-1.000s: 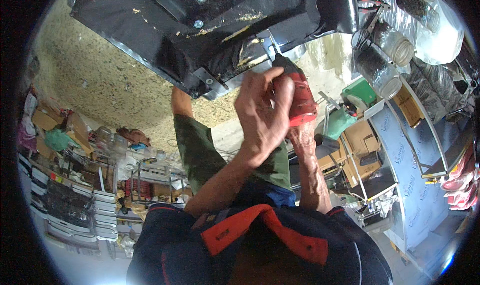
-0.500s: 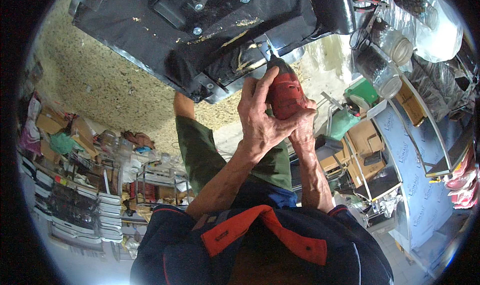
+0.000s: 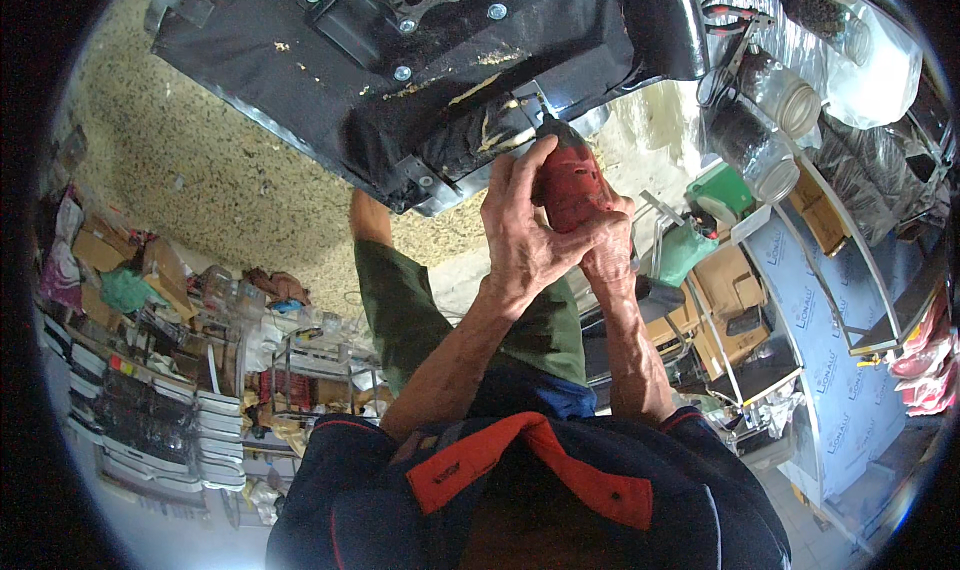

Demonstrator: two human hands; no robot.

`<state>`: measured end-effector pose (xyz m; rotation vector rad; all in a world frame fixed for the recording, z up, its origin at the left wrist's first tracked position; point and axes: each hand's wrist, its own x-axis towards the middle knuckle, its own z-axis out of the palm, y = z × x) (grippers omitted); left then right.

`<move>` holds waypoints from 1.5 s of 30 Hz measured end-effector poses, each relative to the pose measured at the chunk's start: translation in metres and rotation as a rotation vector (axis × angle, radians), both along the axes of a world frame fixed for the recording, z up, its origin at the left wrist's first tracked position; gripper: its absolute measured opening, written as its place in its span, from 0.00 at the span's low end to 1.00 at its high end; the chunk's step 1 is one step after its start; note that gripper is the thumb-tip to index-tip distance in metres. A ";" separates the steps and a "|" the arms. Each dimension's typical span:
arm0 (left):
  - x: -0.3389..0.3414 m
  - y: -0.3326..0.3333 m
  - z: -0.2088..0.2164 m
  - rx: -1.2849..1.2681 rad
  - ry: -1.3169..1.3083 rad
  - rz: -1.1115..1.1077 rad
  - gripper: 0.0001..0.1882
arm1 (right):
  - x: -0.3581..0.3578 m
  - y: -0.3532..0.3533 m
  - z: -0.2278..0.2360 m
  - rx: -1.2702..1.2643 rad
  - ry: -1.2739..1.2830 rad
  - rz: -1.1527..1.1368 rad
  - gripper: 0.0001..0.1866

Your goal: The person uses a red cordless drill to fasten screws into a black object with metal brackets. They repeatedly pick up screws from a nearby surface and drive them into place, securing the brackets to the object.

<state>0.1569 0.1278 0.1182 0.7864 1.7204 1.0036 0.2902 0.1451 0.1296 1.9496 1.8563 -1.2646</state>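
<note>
A red and black power driver (image 3: 574, 188) is held in both of my hands, its nose pointing away from me. My left hand (image 3: 522, 232) wraps its left side, the thumb across the near end. On the near right side my right hand (image 3: 608, 252) grips it, with most of its fingers hidden behind the tool. The bit reaches a lit patch at the near edge of a black-covered seat-like piece (image 3: 310, 110); whether it touches a screw cannot be made out. Bolts (image 3: 402, 74) and a metal plate with a round hole stud this piece. A metal bracket (image 3: 425, 181) sits at its near corner.
Right of the piece, clear plastic jars (image 3: 795, 105) lie by red-handled pliers (image 3: 735, 14) on plastic wrap. Cardboard boxes (image 3: 725, 295) and a blue printed panel (image 3: 820, 340) stand at the right. Stacked pale parts (image 3: 220, 435) and clutter fill the left, beyond the speckled floor (image 3: 220, 160).
The black piece appears slightly lower and further right in view. The driver's nose sits closer to the piece, with less of the bit showing. Both hands keep their hold.
</note>
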 end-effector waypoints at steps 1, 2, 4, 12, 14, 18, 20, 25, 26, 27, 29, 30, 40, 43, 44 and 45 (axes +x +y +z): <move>0.000 0.000 -0.001 0.000 0.006 0.002 0.47 | 0.001 -0.001 -0.001 0.004 -0.003 -0.003 0.24; 0.000 0.000 -0.001 0.002 -0.001 0.000 0.47 | 0.002 -0.002 -0.002 0.011 0.000 0.010 0.27; 0.000 0.000 -0.001 0.013 -0.016 0.010 0.47 | 0.005 -0.004 -0.003 0.029 0.010 0.059 0.31; 0.000 0.004 0.000 -0.006 -0.049 0.017 0.47 | 0.009 -0.002 -0.006 -0.033 0.020 -0.004 0.26; 0.000 0.005 -0.001 0.041 -0.023 0.028 0.47 | 0.008 0.004 -0.006 -0.013 0.000 0.054 0.27; -0.001 0.005 0.001 0.007 -0.076 0.062 0.46 | 0.005 0.015 -0.001 -0.022 -0.073 0.103 0.28; 0.000 0.005 0.003 -0.039 -0.127 0.095 0.46 | 0.003 0.020 0.003 -0.033 -0.151 0.169 0.29; 0.005 0.003 0.004 -0.041 -0.124 0.121 0.43 | 0.004 0.029 0.006 -0.053 -0.096 0.153 0.31; 0.005 0.002 0.003 -0.011 -0.167 0.174 0.39 | 0.004 0.029 0.004 -0.032 -0.105 0.172 0.32; 0.005 0.001 0.000 0.011 -0.216 0.226 0.35 | 0.004 0.028 0.003 -0.009 -0.098 0.193 0.32; 0.005 0.002 -0.012 -0.140 -0.472 0.428 0.25 | 0.004 0.024 0.001 0.026 -0.063 0.201 0.32; 0.002 0.002 -0.021 -0.319 -0.683 0.574 0.22 | 0.005 0.022 0.002 0.037 -0.040 0.187 0.32; 0.010 0.017 -0.091 -0.474 -1.281 0.522 0.10 | 0.026 0.037 0.030 0.033 -0.064 0.283 0.22; 0.007 0.009 -0.055 -0.503 -1.213 0.461 0.09 | 0.047 0.023 0.045 0.011 0.107 0.182 0.27; 0.003 0.005 -0.044 -0.428 -1.184 0.472 0.10 | 0.056 0.023 0.041 -0.001 0.235 0.132 0.31; -0.004 -0.010 -0.026 -0.329 -1.244 0.500 0.10 | 0.063 0.012 0.039 -0.008 0.172 0.237 0.30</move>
